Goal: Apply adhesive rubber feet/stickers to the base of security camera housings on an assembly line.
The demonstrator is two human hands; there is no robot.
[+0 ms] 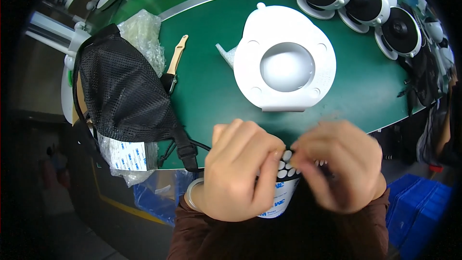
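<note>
My left hand (245, 168) is closed, thumb and fingers pinching a sheet of adhesive pads (287, 172) near the table's front edge. Small rounded white pads stand out on the sheet's black layer, and its white backing with blue print (281, 201) curves down below the hand. At the sheet's other side is my right hand (344, 163), blurred, with thumb and fingertips drawn together against the pads; what lies between them is hidden. Beyond both hands a white teardrop-shaped plastic housing (248, 67) rests on the table, with a round opening in its middle.
On the left lie a black mesh bag (127, 82), bubble wrap (144, 33), a wristwatch (177, 60) and a stack of printed sheets (129, 156). Several white devices with black round fronts (368, 1) stand at the back right. Below the table are blue crates (418, 207).
</note>
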